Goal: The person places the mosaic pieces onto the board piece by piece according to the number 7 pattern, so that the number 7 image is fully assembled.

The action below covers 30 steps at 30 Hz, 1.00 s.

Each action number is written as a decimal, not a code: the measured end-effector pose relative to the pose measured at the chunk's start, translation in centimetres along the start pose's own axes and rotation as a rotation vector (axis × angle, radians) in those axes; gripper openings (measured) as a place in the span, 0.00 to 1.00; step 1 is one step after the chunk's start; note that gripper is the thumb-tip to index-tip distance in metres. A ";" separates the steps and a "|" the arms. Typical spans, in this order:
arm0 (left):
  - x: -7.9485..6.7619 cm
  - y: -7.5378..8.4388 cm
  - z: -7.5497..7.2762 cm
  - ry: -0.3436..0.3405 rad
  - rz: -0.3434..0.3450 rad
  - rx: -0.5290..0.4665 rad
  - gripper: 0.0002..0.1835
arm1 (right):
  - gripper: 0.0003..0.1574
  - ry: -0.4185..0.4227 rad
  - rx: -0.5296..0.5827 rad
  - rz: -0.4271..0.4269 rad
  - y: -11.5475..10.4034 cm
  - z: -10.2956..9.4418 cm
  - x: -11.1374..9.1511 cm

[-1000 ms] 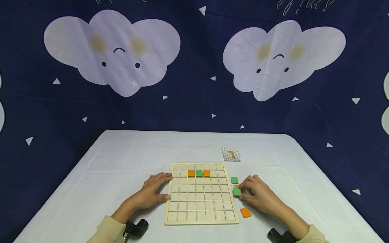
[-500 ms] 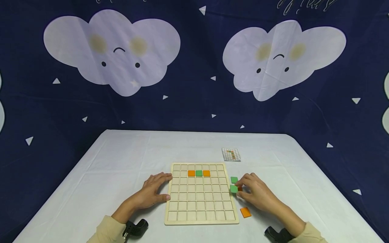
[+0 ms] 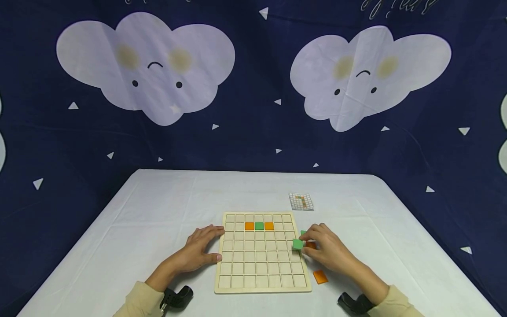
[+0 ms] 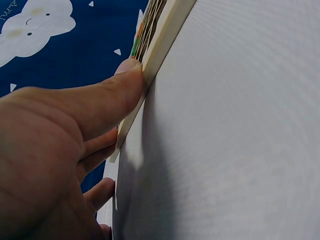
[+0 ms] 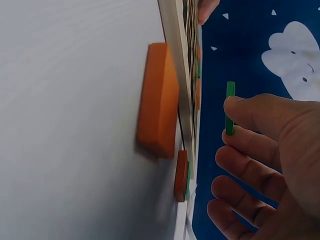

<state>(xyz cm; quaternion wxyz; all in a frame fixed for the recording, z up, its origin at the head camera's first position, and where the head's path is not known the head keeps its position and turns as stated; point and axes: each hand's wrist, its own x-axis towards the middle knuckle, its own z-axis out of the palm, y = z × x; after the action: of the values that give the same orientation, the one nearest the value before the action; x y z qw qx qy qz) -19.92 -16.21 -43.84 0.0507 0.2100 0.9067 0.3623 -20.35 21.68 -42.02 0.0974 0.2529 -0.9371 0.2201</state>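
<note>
My right hand pinches a green square tile between thumb and finger, raised over the right edge of the wooden grid board. The right wrist view shows that tile edge-on between the fingertips. At the board's left edge rests my left hand, with thumb and fingers extended against the frame. In the board's second row from the far side sit an orange tile, a green tile and another orange tile, side by side.
Right of the board, on the white-covered table, lie an orange tile, a second orange tile and a partly hidden green tile. Behind the board lies a small printed grid card. A dark blue cloud-patterned cloth hangs beyond.
My right hand has moved left with the green tile, from the loose tiles to over the board's right edge. The left hand and board have stayed still.
</note>
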 end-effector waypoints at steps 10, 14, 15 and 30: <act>0.0 0.1 0.0 -0.003 -0.017 0.001 0.36 | 0.12 -0.007 0.011 0.011 -1.1 0.4 0.8; 0.1 0.1 0.0 -0.006 -0.019 0.002 0.36 | 0.11 -0.009 0.008 0.006 -1.4 0.5 1.2; 0.0 0.1 0.0 -0.007 -0.017 0.002 0.36 | 0.12 -0.008 0.008 0.005 -1.4 0.5 1.3; 0.1 -0.1 0.0 -0.013 -0.015 -0.002 0.36 | 0.13 0.029 -0.005 -0.031 -1.7 1.3 2.8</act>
<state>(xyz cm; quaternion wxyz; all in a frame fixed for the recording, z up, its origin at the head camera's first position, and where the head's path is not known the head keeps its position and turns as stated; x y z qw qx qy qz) -20.01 -16.19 -43.92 0.0596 0.2054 0.9076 0.3612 -21.92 18.55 -41.72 0.1152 0.2637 -0.9321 0.2201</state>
